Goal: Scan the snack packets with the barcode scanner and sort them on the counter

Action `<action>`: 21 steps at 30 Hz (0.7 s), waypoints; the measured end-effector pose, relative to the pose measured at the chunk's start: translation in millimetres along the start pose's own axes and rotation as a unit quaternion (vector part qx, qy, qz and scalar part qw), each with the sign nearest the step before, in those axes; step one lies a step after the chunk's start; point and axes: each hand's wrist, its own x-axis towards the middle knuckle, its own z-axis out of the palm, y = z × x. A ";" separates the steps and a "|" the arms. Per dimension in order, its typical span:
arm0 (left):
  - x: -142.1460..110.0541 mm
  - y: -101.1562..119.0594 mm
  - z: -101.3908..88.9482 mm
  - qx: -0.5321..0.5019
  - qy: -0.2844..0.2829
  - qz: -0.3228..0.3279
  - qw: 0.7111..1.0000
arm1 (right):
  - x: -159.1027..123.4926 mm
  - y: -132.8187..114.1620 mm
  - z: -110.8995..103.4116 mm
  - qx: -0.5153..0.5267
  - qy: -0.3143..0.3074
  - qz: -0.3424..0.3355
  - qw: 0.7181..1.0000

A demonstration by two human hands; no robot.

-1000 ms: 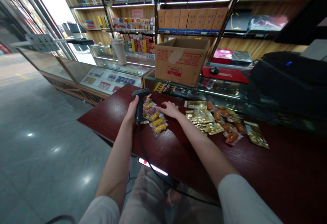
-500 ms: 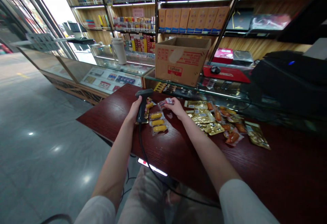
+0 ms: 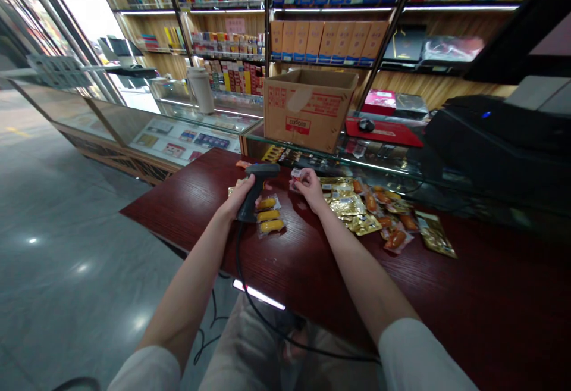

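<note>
My left hand is wrapped round the handle of a black barcode scanner, its head pointing right toward my other hand. A small clear snack packet with a printed label is pinched in my right hand, just above the table. Between and below the hands lie several yellow sausages in clear wrap, side by side. More packets lie partly hidden behind the scanner and my left hand. Right of my right hand spreads a pile of gold foil packets and wrapped reddish-brown sausages.
The dark red wooden table meets a glass counter at the back. On that counter stand an open cardboard box, a white cup and a mouse on a red mat. The scanner's cable runs over my lap.
The scanner has swung to the right and turned its head toward my right hand. My right hand has drawn the packet slightly away from the scanner and tilted it more upright. The view has shifted slightly.
</note>
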 end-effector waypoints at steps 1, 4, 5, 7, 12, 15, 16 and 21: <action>1.1 -1.9 0.9 -0.001 -0.002 0.003 1.000 | -0.9 -1.4 -0.2 -0.003 -0.002 -0.001 1.000; 4.5 -8.0 3.5 0.000 -0.012 0.027 1.000 | -2.7 -5.2 -0.9 -0.013 0.000 -0.016 1.000; 5.9 -9.8 4.1 0.001 -0.020 0.034 0.999 | -2.8 -6.0 -0.8 -0.015 0.004 -0.026 1.000; 8.8 -12.5 4.6 0.001 -0.033 0.040 0.999 | -2.4 -6.4 -0.1 -0.017 0.011 -0.044 0.999; 10.3 -13.1 1.3 -0.011 -0.049 -0.017 0.999 | 4.1 -6.9 -1.5 -0.078 0.004 -0.063 0.995; 3.5 -12.0 -0.2 -0.014 -0.058 -0.082 0.995 | 8.1 -13.2 -12.4 -0.213 0.008 -0.051 0.976; 0.8 -12.2 0.0 -0.017 -0.052 -0.091 0.994 | 8.3 -16.5 -17.9 -0.276 0.017 -0.039 0.960; -2.8 -16.7 4.2 -0.023 -0.016 -0.110 0.993 | 2.0 -31.5 -47.2 -0.552 0.075 0.052 0.829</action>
